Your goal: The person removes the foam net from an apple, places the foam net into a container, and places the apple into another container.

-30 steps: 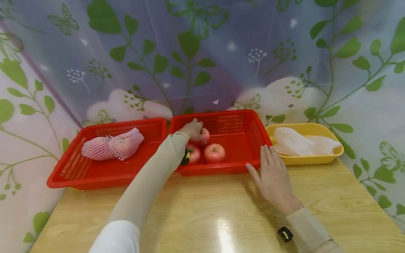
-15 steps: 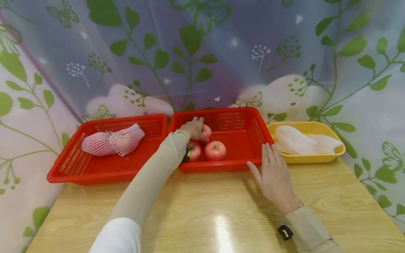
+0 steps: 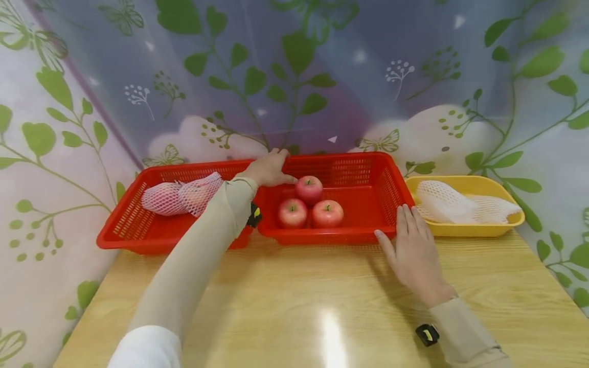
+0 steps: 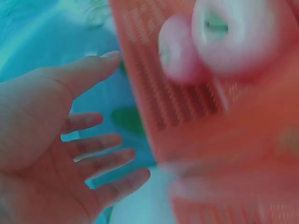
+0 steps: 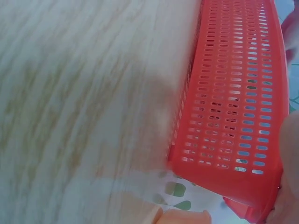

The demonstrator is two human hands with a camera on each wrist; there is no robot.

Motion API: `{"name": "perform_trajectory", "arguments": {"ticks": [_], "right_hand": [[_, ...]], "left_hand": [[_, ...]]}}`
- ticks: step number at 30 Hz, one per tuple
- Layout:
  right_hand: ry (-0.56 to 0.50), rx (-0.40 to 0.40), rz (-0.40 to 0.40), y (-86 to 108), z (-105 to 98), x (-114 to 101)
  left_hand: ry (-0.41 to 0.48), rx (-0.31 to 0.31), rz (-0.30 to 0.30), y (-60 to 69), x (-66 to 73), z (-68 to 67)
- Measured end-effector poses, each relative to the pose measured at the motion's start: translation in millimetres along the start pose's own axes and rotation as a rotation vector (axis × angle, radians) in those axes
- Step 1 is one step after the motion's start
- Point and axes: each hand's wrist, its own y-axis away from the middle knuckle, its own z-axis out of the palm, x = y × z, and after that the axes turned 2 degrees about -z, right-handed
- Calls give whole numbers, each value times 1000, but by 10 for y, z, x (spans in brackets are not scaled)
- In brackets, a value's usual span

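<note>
3 bare apples: lay clustered in the left part of the middle red basket.
2 net-wrapped fruits: lay side by side in the left red basket.
2 white foam nets: lay in 1 yellow basket.
Left hand: hovered over the middle red basket's left rear rim, fingers apart.
Right hand: rested straight fingers on that basket's near right corner.

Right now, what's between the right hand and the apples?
In the head view, only the middle red basket, its floor bare there, lies between the right hand and the apples.
</note>
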Motion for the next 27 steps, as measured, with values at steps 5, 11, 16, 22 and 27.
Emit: {"name": "perform_trajectory", "arguments": {"ticks": [5,11,16,22,27], "right_hand": [[-29,-34,-3,-3,-20,-48],[-71,-66,16,28,-66,-122],[-40,-47,-17,21,-92,-231],[-60,-14,-146,-46,-9,-662],[-117,-6,-292,-170,208,-1319]], "left_hand": [[45,23,-23,286,-369,-139],[49,43,-70,548,-675,-200],[108,74,-96,672,-864,-256],[116,60,-187,842,-1139,-198],[130,60,-235,984,-1371,-75]]}}
